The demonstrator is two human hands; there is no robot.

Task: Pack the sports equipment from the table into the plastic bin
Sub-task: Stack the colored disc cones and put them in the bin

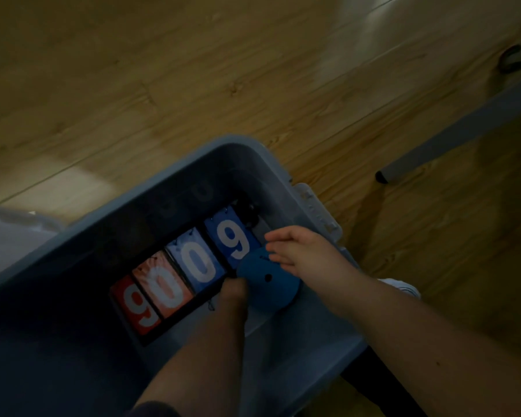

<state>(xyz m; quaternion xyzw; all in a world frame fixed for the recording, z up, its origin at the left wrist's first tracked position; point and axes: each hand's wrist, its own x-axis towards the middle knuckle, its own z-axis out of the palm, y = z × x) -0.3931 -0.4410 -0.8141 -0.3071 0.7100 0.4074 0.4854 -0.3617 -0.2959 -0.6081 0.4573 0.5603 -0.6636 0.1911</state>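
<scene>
Right hand [295,251] open-fingered on blue ball [268,284], left hand [233,291] shadowed, grip unreadable, inside bin [193,173]

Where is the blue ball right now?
In the head view the blue ball is inside the plastic bin, between the left hand and right hand, beside the blue 9 end of the scoreboard.
</scene>
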